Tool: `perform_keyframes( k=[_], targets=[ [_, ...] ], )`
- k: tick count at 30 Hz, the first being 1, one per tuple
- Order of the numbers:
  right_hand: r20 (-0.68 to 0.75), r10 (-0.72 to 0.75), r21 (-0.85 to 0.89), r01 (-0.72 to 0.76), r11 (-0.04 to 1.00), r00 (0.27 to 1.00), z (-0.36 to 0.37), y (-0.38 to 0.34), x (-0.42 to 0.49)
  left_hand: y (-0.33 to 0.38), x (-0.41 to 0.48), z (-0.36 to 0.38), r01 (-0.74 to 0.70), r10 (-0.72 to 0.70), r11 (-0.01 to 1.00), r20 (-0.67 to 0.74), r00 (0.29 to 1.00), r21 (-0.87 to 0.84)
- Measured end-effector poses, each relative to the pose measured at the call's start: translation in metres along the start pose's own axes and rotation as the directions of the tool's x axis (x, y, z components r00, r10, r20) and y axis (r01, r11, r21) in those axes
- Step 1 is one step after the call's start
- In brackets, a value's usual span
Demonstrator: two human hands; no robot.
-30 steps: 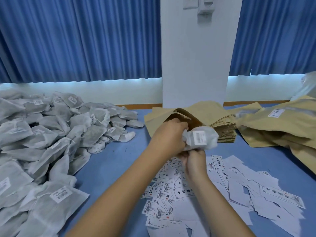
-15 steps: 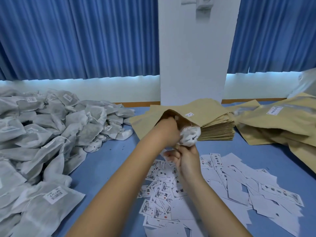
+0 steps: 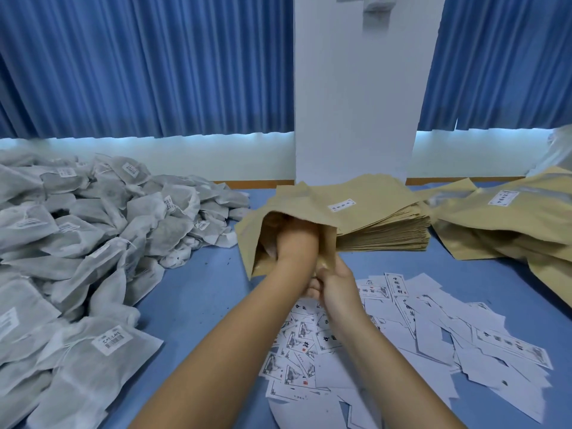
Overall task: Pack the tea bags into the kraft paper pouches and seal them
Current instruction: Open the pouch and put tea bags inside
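Pinching with the right fingers [image 3: 314, 289], curled against the thumb, the near lower lip of the pouch [image 3: 247, 239], brown paper, and keeping its mouth gaping toward the camera. Meeting the pouch from below with the right hand [image 3: 335, 289], forearm slanting in from the bottom edge. Holding the left hand [image 3: 295, 239] wrist-deep inside the pouch mouth, the left fingers buried behind the paper: no telling whether gripping something or lying loose. Hiding the inside of the pouch behind its walls and that wrist. Holding the pouch tilted, its near end raised off the table [image 3: 198, 289], blue, its far end lying over the stack of flat pouches [image 3: 390, 239] just behind it; touching or hovering, cannot tell. Sprawling left of the pouch, a wide heap of tea bags [image 3: 93, 243], grey, several carrying white barcode stickers, the closest ones lying just beside the pouch's left corner. Piling up right of the pouch, past the stack, bulging pouches [image 3: 495, 230] of the same brown paper, one bearing a white label. Scattering below the pouch and under both forearms, small paper slips [image 3: 433, 323], some lying printed side up with black characters and a little picture, others lying blank side up. Standing beyond the pouch, behind the table, a white pillar [image 3: 356, 119] between blue curtains [image 3: 154, 72].
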State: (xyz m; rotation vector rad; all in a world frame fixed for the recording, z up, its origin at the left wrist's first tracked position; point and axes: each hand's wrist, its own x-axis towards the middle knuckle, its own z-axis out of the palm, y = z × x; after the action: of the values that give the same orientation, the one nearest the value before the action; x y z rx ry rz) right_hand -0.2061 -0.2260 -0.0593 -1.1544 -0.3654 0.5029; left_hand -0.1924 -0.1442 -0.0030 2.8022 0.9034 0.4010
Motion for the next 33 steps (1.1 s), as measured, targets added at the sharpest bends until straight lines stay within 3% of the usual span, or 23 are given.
perform_keyframes(
  k=[2,3,5,6,7,8,10,12,13,15,16,21,27,33],
  targets=[
    [0.041,0.026,-0.047,-0.024,0.999,0.999,-0.001,-0.002,0.001,0.003,-0.016,0.005,-0.097,0.1,0.987,-0.014,0.995,0.125],
    [0.053,0.034,-0.06,-0.031,0.998,0.998,-0.003,-0.004,0.003,0.0,-0.028,0.005,-0.157,0.18,0.972,-0.12,0.976,0.175],
    [0.106,0.056,-0.091,-0.047,0.995,0.993,-0.014,-0.01,0.007,-0.014,-0.054,-0.001,-0.272,0.362,0.925,-0.401,0.841,0.264],
    [0.154,0.065,-0.138,-0.044,0.99,0.986,-0.021,-0.013,0.009,-0.024,-0.061,-0.002,-0.305,0.428,0.902,-0.55,0.717,0.304],
    [0.202,0.072,-0.221,-0.026,0.975,0.977,-0.028,-0.016,0.01,-0.035,-0.065,-0.001,-0.29,0.415,0.91,-0.633,0.653,0.296],
    [0.232,0.08,-0.332,0.001,0.943,0.969,-0.035,-0.019,0.011,-0.047,-0.069,0.001,-0.215,0.331,0.943,-0.632,0.701,0.256],
    [0.244,0.094,-0.541,0.055,0.839,0.965,-0.045,-0.025,0.012,-0.065,-0.073,0.002,-0.016,0.091,0.987,-0.474,0.876,0.16],
    [0.199,0.089,-0.727,0.086,0.681,0.976,-0.048,-0.023,0.012,-0.08,-0.068,0.015,0.073,-0.045,0.995,-0.355,0.934,0.065],
    [0.156,0.086,-0.834,0.085,0.546,0.984,-0.047,-0.018,0.013,-0.085,-0.067,0.019,0.075,-0.062,0.997,-0.34,0.938,0.025],
    [0.05,0.08,-0.986,0.037,0.165,0.996,-0.044,-0.007,0.014,-0.091,-0.067,0.016,0.043,-0.075,0.996,-0.418,0.906,-0.084],
    [0.014,0.058,-0.999,0.011,0.05,0.998,-0.043,-0.001,0.014,-0.092,-0.068,0.015,0.008,-0.073,0.99,-0.465,0.883,-0.14],
    [0.099,-0.036,-0.992,0.095,-0.083,0.994,-0.033,0.005,0.014,-0.09,-0.077,0.01,-0.185,-0.011,0.942,-0.577,0.816,-0.28],
    [0.236,-0.232,-0.972,0.229,-0.057,0.944,-0.035,-0.009,0.014,-0.098,-0.075,0.009,-0.225,-0.121,0.876,-0.644,0.755,-0.427],
    [0.361,-0.435,-0.73,0.54,0.418,0.825,-0.044,-0.034,0.005,-0.101,-0.071,0.011,-0.357,-0.133,0.75,-0.655,0.744,-0.557]
  ],
)
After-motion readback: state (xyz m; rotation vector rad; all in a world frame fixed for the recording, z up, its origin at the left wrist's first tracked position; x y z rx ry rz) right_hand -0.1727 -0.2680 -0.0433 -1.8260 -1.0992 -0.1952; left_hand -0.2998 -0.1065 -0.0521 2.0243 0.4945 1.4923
